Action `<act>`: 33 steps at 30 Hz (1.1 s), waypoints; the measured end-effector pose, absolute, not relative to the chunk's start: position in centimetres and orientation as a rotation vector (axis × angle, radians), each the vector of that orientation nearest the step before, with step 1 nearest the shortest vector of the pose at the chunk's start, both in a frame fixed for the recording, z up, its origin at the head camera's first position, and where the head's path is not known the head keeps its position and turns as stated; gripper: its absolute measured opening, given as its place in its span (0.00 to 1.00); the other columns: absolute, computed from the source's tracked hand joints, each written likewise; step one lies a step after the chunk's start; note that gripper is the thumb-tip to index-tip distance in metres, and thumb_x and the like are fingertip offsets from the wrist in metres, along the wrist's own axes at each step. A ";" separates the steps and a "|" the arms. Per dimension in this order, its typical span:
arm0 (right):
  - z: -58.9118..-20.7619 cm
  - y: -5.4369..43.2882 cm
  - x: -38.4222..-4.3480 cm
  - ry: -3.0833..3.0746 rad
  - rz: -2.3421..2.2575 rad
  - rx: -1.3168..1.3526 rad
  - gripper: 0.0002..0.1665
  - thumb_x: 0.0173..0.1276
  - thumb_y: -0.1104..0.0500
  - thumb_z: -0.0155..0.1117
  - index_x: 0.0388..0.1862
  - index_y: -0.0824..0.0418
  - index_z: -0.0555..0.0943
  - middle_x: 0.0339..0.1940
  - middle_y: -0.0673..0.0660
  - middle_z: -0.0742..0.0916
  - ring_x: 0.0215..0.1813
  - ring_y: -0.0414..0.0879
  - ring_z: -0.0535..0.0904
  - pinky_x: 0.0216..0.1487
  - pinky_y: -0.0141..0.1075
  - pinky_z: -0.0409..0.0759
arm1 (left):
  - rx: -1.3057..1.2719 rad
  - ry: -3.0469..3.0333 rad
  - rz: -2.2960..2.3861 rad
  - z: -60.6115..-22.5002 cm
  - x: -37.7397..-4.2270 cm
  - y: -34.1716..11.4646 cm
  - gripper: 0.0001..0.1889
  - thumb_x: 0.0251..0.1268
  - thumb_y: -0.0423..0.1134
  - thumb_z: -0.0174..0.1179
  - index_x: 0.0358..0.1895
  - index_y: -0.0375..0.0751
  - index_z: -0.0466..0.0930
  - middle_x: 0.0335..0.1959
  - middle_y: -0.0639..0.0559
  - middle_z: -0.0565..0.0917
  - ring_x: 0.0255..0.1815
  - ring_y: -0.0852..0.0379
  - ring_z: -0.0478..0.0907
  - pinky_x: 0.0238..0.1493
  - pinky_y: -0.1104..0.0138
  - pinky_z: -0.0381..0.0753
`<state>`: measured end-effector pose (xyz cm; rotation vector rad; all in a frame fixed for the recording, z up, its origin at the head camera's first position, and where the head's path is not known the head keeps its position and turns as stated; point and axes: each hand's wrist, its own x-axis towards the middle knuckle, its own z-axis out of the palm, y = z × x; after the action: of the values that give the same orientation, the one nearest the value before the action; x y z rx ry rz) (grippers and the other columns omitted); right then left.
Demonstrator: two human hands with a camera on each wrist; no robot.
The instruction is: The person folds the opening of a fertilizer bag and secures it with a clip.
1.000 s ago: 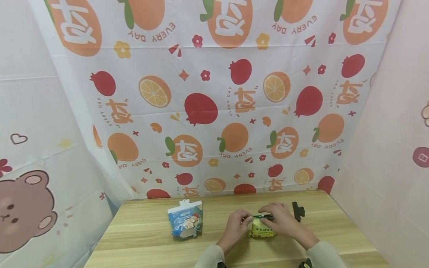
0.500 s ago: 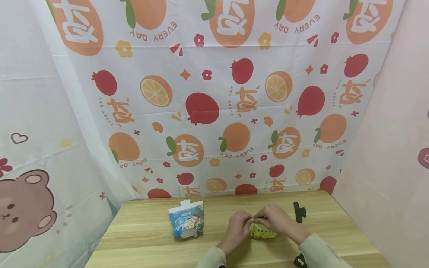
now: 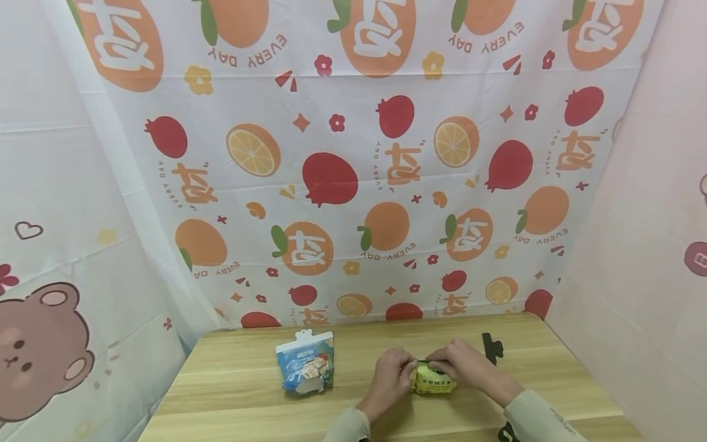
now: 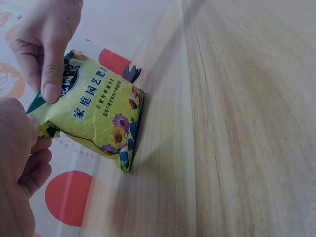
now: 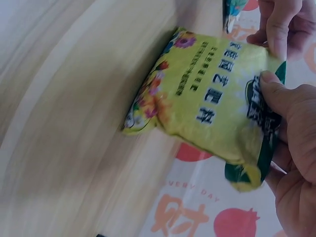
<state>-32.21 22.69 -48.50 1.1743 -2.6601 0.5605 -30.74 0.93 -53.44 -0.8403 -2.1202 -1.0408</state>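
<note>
A broad white cloth printed with oranges and red fruit (image 3: pixel 359 166) hangs beyond both hands, and a pale wood-grain table (image 3: pixel 265 417) spreads beneath them. Well to the left of the left hand (image 3: pixel 390 376), which pinches one top corner of a yellow, flower-printed plastic bag with a green top edge (image 4: pixel 91 106), sits a crinkled blue plastic packet (image 3: pixel 306 371). The right hand (image 3: pixel 466 365) grips the yellow bag's other side, thumb on its front; the bag is between both hands. A white plastic clip (image 3: pixel 304 339) tops the packet; a black clip (image 3: pixel 491 348) lies just right of the right hand.
</note>
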 end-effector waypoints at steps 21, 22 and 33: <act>-49.5 26.8 -32.3 -2.591 0.712 1.057 0.09 0.70 0.55 0.69 0.43 0.56 0.91 0.39 0.54 0.93 0.36 0.38 0.90 0.35 0.27 0.85 | -0.789 -2.207 -1.098 -53.4 -30.8 0.8 0.05 0.59 0.26 0.67 0.30 0.40 0.86 0.26 0.54 0.85 0.29 0.70 0.72 0.34 0.78 0.73; -49.5 27.0 -32.3 -2.597 0.708 1.043 0.09 0.70 0.55 0.68 0.43 0.56 0.91 0.39 0.53 0.94 0.37 0.38 0.91 0.36 0.28 0.86 | -0.786 -2.209 -1.096 -53.4 -30.8 0.7 0.05 0.59 0.26 0.67 0.30 0.40 0.86 0.26 0.54 0.85 0.29 0.70 0.72 0.34 0.78 0.73; -49.6 27.9 -32.0 -2.586 0.797 1.005 0.07 0.70 0.58 0.69 0.40 0.54 0.92 0.36 0.54 0.94 0.36 0.36 0.90 0.34 0.28 0.85 | -0.796 -2.206 -1.081 -53.4 -30.9 0.8 0.05 0.58 0.27 0.68 0.30 0.41 0.85 0.24 0.55 0.83 0.28 0.71 0.68 0.33 0.79 0.70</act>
<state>-31.98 27.93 -49.59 1.0047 -2.5864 0.7971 -30.92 0.83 -53.42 -0.7960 -2.2058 -1.0808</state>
